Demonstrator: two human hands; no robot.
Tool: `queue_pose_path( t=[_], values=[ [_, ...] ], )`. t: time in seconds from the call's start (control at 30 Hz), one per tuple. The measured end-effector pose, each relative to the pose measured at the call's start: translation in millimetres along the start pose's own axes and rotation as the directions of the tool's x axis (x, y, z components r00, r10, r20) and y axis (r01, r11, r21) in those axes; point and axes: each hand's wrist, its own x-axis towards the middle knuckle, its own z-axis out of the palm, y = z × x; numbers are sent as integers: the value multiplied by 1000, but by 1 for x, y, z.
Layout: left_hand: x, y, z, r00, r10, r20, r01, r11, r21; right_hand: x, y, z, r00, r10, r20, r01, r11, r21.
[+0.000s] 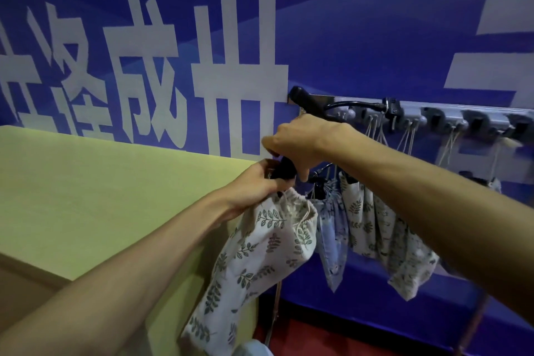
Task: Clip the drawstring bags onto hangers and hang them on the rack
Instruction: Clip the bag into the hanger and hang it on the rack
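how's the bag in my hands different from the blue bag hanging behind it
The leaf bag is cream with green leaves; the blue bag is pale blue. The left hand grips the leaf bag's neck while the right hand pinches a clip there, and it slants down-left; the blue bag hangs untouched below the rack. Both are drawstring cloth bags.

1. A blue wall banner (361,37) bears large white characters (239,72).
2. A yellow-green tabletop (101,196) fills the left, butting against the banner.
3. Red floor (346,335) shows low down.
4. A pale blue shape (251,349) sits at the bottom edge, possibly cloth.
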Motion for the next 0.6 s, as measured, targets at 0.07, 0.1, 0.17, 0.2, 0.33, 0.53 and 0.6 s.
queue_pose_path(
  t=[0.07,0.1,0.17,0.2,0.33,0.53,0.6],
  values=[
    [-2,-2,-3,998,48,30,-50,994,95,4,-7,5,999,-5,-33,5,1000,-16],
    [-2,-5,-5,998,55,13,-56,992,112,6,-8,9,997,-11,-77,10,1000,-7],
    [0,-14,-9,997,25,-76,-15,992,129,5,-8,17,966,-45,-256,50,999,15],
    [0,-17,-11,992,0,-129,16,993,119,2,-6,22,925,-74,-372,92,995,33],
    [4,-27,-24,954,-90,-284,97,995,9,-13,-11,39,749,-30,-662,197,964,179],
    [5,-27,-38,897,-173,-406,116,980,-161,9,-38,72,974,105,-200,103,579,808],
    [4,-28,-42,902,-165,-400,99,979,-180,17,-49,78,947,113,-300,203,511,835]
  ],
)
